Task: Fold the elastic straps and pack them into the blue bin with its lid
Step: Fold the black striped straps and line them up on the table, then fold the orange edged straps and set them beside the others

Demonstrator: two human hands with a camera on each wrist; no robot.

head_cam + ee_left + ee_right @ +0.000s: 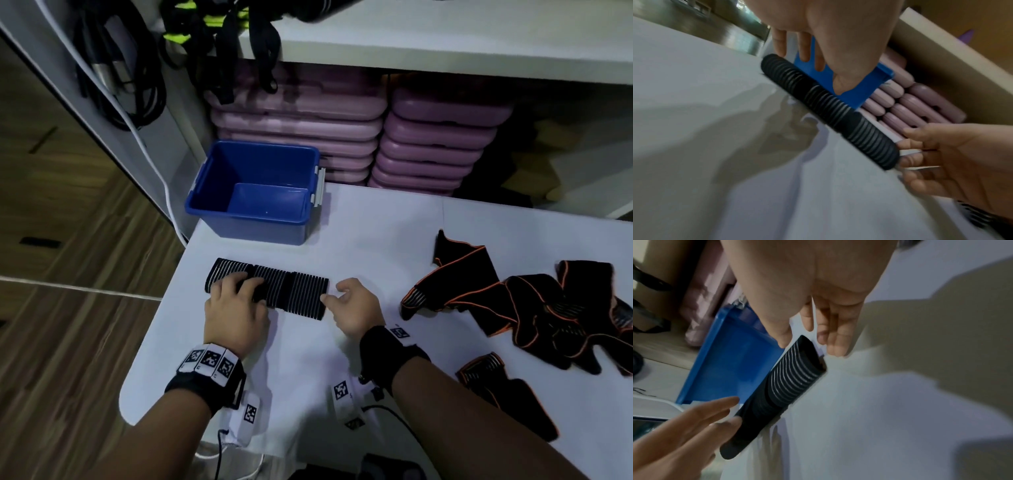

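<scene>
Left hand point(236, 313) flat on striped strap point(270, 288), right hand point(352, 308) loose-fingered beside its end

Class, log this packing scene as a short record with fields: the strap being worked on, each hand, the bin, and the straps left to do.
Strap in work: striped black strap, lying folded on the white table
Left hand: fingers flat on the strap's left part, pressing it
Right hand: at the strap's right end, fingers loosely curled, no grip visible
Blue bin: open, behind the strap; no straps inside
Lid: not identifiable
Remaining: orange-trimmed straps, unfolded, to the right
</scene>
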